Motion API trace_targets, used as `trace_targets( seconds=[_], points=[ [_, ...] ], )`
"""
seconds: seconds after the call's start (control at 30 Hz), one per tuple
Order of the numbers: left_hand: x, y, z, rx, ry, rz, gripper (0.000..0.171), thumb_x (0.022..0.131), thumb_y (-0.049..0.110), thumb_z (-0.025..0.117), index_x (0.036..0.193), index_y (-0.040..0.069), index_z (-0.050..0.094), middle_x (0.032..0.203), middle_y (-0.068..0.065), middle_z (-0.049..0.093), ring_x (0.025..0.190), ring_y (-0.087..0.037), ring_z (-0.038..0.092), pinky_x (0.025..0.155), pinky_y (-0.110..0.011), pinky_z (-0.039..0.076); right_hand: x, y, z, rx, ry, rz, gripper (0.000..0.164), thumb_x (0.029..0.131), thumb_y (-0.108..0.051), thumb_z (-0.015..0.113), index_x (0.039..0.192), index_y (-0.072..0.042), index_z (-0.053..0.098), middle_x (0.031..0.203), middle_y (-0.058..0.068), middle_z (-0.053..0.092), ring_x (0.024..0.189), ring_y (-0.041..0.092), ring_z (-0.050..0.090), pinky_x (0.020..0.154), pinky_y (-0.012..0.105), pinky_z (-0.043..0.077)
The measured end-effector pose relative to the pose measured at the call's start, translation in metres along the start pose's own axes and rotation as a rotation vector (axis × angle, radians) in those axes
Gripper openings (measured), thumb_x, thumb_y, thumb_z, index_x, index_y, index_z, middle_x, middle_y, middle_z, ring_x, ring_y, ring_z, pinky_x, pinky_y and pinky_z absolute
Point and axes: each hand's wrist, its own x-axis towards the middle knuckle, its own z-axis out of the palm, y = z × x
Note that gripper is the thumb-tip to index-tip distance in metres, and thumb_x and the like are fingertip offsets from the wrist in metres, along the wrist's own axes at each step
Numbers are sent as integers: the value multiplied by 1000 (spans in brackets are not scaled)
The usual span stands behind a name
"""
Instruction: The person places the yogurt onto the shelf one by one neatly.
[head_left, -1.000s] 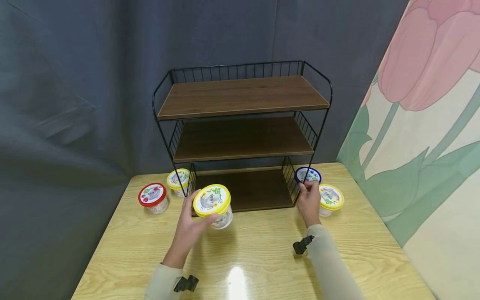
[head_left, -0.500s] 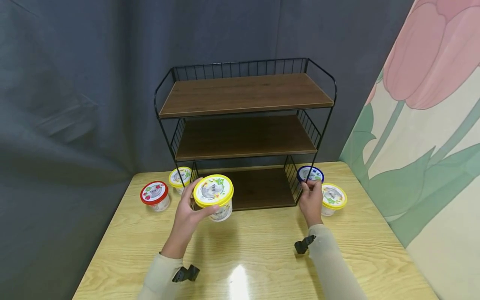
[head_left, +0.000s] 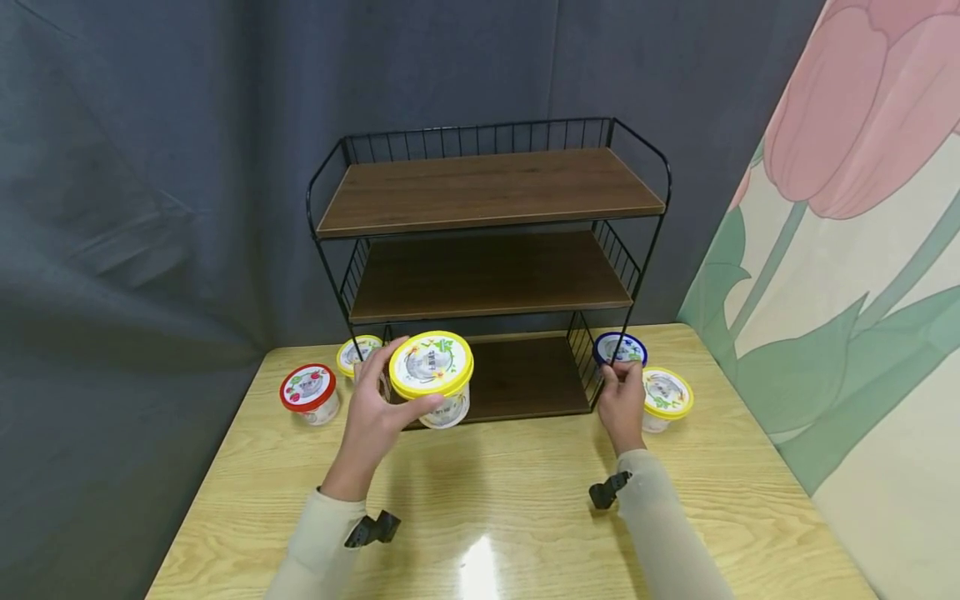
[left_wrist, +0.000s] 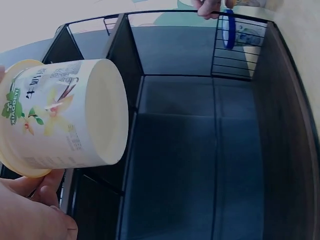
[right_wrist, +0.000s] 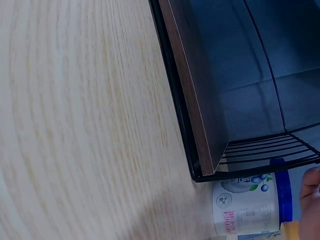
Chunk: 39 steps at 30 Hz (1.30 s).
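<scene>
My left hand [head_left: 375, 425] grips a white tub with a yellow lid [head_left: 431, 362], thumb in front and fingers round its far side. It is held in the air before the lower part of a three-tier shelf rack [head_left: 480, 271]. In the left wrist view the tub [left_wrist: 60, 115] shows a flower print and its plain base. My right hand [head_left: 621, 404] pinches the rack's right front post low down. Just behind that hand stands a blue-lidded tub [head_left: 620, 347], with blueberries printed on its side in the right wrist view. Beside it is another yellow-lidded tub [head_left: 666, 396].
Left of the rack stand a red-lidded tub [head_left: 308, 390] and a yellow-lidded one [head_left: 356, 352], partly behind the post. The rack has black wire sides and dark wooden boards. A dark curtain [head_left: 465, 67] hangs behind the wooden table [head_left: 540, 517]; a flower-patterned wall is at right.
The left hand has raised the yellow-lidded tub and brought it slightly to the right, toward the rack. My right hand stays on the post.
</scene>
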Motion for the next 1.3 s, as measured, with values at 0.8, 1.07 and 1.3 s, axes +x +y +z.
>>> trace_targets(
  seconds=[0.8, 1.07, 1.3],
  points=[
    [43, 58, 3, -237, -39, 107, 80, 77, 17, 82, 147, 24, 45, 135, 3, 45, 123, -16, 36, 90, -27, 51, 0, -2, 0, -1, -26, 40, 19, 103, -10, 51, 111, 5, 45, 104, 20, 57, 93, 14, 52, 75, 6, 38],
    [60, 69, 13, -202, -50, 129, 80, 77, 20, 84, 147, 23, 45, 137, 3, 45, 124, -17, 39, 96, -30, 51, -1, 3, 1, -1, -30, 42, 20, 104, -12, 50, 112, 5, 45, 105, 19, 56, 94, 17, 51, 75, 7, 37],
    [73, 72, 23, -138, -77, 133, 87, 72, 23, 89, 147, 22, 45, 135, 2, 46, 124, -18, 41, 97, -38, 49, -1, 5, 1, 0, -28, 42, 19, 104, -12, 49, 112, 5, 45, 105, 18, 56, 94, 18, 51, 75, 6, 37]
  ],
)
